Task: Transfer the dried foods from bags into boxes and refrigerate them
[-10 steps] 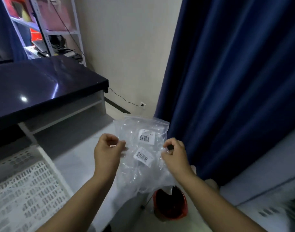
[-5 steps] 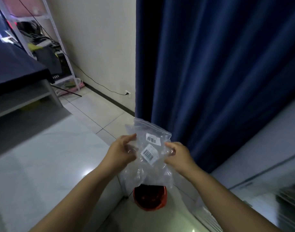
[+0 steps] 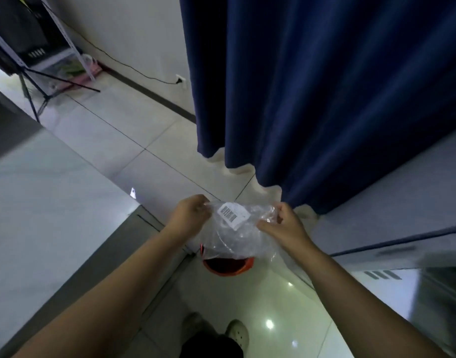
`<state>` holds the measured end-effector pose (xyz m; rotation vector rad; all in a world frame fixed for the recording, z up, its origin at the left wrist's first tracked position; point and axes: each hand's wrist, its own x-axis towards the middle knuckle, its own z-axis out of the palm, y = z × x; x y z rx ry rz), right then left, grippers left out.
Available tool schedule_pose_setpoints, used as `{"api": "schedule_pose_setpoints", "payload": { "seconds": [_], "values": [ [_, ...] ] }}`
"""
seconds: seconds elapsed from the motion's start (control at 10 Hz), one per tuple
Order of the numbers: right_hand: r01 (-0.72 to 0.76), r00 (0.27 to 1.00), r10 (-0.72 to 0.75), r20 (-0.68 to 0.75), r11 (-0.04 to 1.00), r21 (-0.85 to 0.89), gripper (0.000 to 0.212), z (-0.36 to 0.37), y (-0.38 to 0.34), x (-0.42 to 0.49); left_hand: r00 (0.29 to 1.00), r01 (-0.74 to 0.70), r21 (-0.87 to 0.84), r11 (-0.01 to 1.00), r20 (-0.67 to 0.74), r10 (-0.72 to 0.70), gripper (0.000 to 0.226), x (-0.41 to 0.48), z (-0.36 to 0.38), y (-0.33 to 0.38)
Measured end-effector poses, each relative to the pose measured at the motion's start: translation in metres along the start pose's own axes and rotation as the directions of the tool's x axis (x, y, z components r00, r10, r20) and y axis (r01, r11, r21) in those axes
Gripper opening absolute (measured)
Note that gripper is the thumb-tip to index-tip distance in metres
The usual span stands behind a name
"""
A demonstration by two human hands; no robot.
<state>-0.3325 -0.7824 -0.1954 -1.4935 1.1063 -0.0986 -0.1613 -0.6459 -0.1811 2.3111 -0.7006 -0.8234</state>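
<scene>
While both hands (image 3: 237, 223) pinch it, clear bag (image 3: 234, 239) crumples.

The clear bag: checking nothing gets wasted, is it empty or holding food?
Looks empty: the clear bag is limp and see-through, no food visible inside, only a barcode label.

The clear plastic bag (image 3: 237, 236), crumpled and bearing a white barcode label (image 3: 230, 217) near its top, hangs pinched at both upper corners between the left hand (image 3: 192, 214) and right hand (image 3: 283, 228).
</scene>
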Motion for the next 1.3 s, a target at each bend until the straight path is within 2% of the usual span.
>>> {"api": "schedule_pose_setpoints", "payload": {
  "seconds": [0.1, 0.2, 0.3, 0.4, 0.5, 0.6, 0.7, 0.9, 1.0, 1.1, 1.2, 1.3],
  "values": [
    [-0.111, 0.994, 0.112, 0.013, 0.990, -0.084, 0.036, 0.018, 0.046, 0.033, 0.999, 0.023, -0.015, 1.000, 0.047, -0.022, 0.023, 0.041, 0.041, -0.039],
    [-0.150, 0.989, 0.145, -0.036, 0.968, -0.201, 0.012, 0.040, 0.099, 0.066, 0.995, 0.074, -0.042, 0.996, 0.075, -0.071, 0.014, 0.072, 0.084, -0.079],
    [-0.179, 0.981, 0.147, -0.127, 0.939, -0.294, 0.010, 0.065, 0.154, 0.098, 0.993, 0.079, -0.007, 0.997, 0.086, -0.078, 0.052, 0.097, 0.130, -0.125],
    [-0.211, 0.969, 0.148, -0.196, 0.909, -0.358, 0.009, 0.091, 0.211, 0.131, 0.990, 0.093, 0.038, 0.995, 0.102, -0.097, 0.062, 0.121, 0.170, -0.170],
    [-0.270, 0.953, 0.193, -0.233, 0.890, -0.368, 0.009, 0.119, 0.263, 0.167, 0.991, 0.082, 0.085, 0.993, 0.102, -0.090, 0.052, 0.146, 0.207, -0.216],
    [-0.306, 0.941, 0.216, -0.262, 0.872, -0.381, 0.027, 0.153, 0.310, 0.212, 0.990, 0.045, 0.154, 0.987, 0.126, -0.065, 0.050, 0.171, 0.246, -0.265],
    [-0.315, 0.939, 0.205, -0.277, 0.838, -0.446, 0.028, 0.178, 0.339, 0.245, 0.988, 0.008, 0.208, 0.978, 0.152, -0.041, 0.049, 0.187, 0.270, -0.297],
    [-0.253, 0.965, 0.164, -0.206, 0.792, -0.556, 0.052, 0.212, 0.396, 0.293, 0.980, -0.140, 0.311, 0.940, 0.179, 0.087, 0.034, 0.211, 0.311, -0.357],
    [-0.140, 0.988, 0.052, -0.149, 0.724, -0.675, 0.063, 0.213, 0.404, 0.296, 0.978, -0.164, 0.348, 0.923, 0.181, 0.105, 0.032, 0.213, 0.320, -0.365],
    [-0.002, 0.988, -0.125, -0.088, 0.565, -0.825, 0.063, 0.208, 0.399, 0.289, 0.971, -0.200, 0.397, 0.895, 0.200, 0.128, 0.034, 0.211, 0.319, -0.357],
    [0.015, 0.975, -0.179, -0.134, 0.649, -0.761, 0.054, 0.202, 0.386, 0.278, 0.967, -0.217, 0.380, 0.899, 0.208, 0.146, 0.033, 0.205, 0.307, -0.348],
    [0.033, 0.967, -0.216, -0.132, 0.626, -0.779, 0.038, 0.189, 0.365, 0.256, 0.965, -0.223, 0.394, 0.892, 0.217, 0.146, 0.035, 0.193, 0.285, -0.330]
  ]
}}
